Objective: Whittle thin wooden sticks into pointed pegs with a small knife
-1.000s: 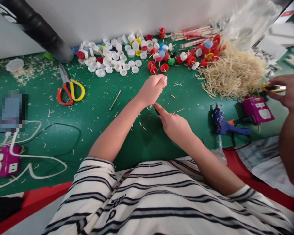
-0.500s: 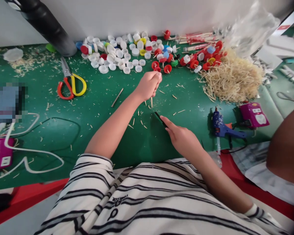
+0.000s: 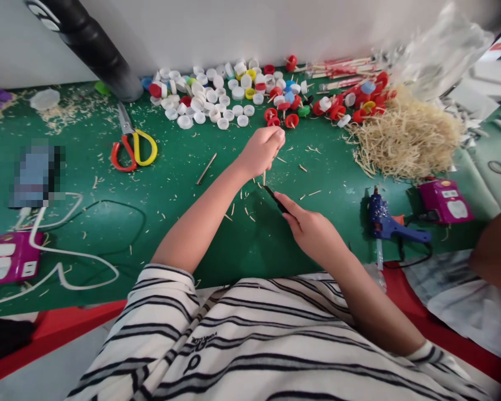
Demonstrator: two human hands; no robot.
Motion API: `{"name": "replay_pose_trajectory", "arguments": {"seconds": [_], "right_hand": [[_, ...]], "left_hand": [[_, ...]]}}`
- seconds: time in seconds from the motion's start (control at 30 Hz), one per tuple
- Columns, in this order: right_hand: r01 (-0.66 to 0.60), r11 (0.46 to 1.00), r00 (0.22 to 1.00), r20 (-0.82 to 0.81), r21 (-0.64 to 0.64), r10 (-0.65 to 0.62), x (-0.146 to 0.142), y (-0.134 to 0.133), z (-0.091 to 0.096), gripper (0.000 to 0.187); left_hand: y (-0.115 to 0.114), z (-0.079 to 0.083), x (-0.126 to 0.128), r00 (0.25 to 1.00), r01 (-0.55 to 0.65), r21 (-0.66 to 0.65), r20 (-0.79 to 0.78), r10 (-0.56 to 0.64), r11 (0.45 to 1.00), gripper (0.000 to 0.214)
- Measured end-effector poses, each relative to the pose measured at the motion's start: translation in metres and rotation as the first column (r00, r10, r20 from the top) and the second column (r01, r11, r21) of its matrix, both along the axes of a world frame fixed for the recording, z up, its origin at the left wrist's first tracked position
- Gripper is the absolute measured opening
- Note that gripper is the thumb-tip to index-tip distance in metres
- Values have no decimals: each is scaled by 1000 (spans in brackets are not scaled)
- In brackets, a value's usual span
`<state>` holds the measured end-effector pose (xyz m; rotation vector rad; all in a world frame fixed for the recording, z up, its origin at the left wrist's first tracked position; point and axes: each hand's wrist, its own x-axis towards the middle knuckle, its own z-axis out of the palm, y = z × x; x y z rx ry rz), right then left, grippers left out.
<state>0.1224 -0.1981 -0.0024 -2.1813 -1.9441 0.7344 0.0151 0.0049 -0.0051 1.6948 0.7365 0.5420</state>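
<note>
My left hand (image 3: 262,150) is closed over a thin wooden stick (image 3: 264,177), whose pale tip pokes out below the fist; the rest of it is hidden by the fingers. Just under that tip is the end of a slim black knife (image 3: 276,199). My right hand (image 3: 311,231) grips the knife, with a finger laid along it. Whether the blade touches the wood I cannot tell. Thin wood shavings (image 3: 249,214) lie scattered on the green table (image 3: 229,250) around both hands.
White bottle caps (image 3: 212,97) and red caps with sticks (image 3: 291,120) line the back. Scissors (image 3: 133,150), a black bottle (image 3: 102,55) and a phone (image 3: 35,175) are leftward. Rightward are wood fibre (image 3: 409,136), a blue glue gun (image 3: 386,220) and another person's arm (image 3: 496,250).
The knife's end has come closer to the stick's tip. My left hand keeps its closed grip. The whole view has shifted a little, so the table things appear farther right.
</note>
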Motion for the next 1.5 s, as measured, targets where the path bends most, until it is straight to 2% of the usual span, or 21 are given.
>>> {"name": "replay_pose_trajectory", "arguments": {"seconds": [0.13, 0.33, 0.43, 0.53, 0.67, 0.8, 1.03, 1.3, 1.4, 1.5], "right_hand": [[3, 1000, 1000, 0, 9, -3, 1, 1, -1, 57], [9, 1000, 1000, -28, -13, -10, 1, 4, 1, 56], [0, 1000, 1000, -21, -29, 0, 1, 7, 3, 57], [-14, 999, 1000, -1, -29, 14, 1, 8, 4, 57], [-18, 999, 1000, 16, -40, 19, 1, 9, 4, 58], [-19, 999, 999, 35, -34, 20, 2, 9, 2, 58], [-16, 1000, 1000, 1, -13, 16, 3, 8, 0, 57], [-69, 998, 995, -68, 14, 70, 7, 5, 3, 56], [-125, 991, 992, -24, 42, 126, 13, 8, 2, 56], [-176, 983, 981, 91, 59, 170, 22, 15, 3, 57]], "left_hand": [[-3, 4, 1, 1000, 2, 3, -14, -2, 1000, 38], [-1, 8, -5, 996, 33, 89, -91, -25, 996, 31], [2, 13, -15, 973, 93, 228, -225, -40, 969, 25], [1, 24, -22, 920, 144, 363, -391, 10, 921, 26], [-7, 41, -25, 832, 218, 438, -551, 69, 872, 26], [-7, 47, -28, 786, 261, 431, -614, 68, 864, 26], [-1, 47, -36, 793, 310, 353, -608, -35, 883, 23], [-5, 53, -39, 781, 345, 333, -621, -72, 878, 21], [-4, 53, -41, 771, 358, 322, -632, -82, 877, 23], [-3, 55, -43, 756, 382, 302, -646, -107, 873, 24]]}}
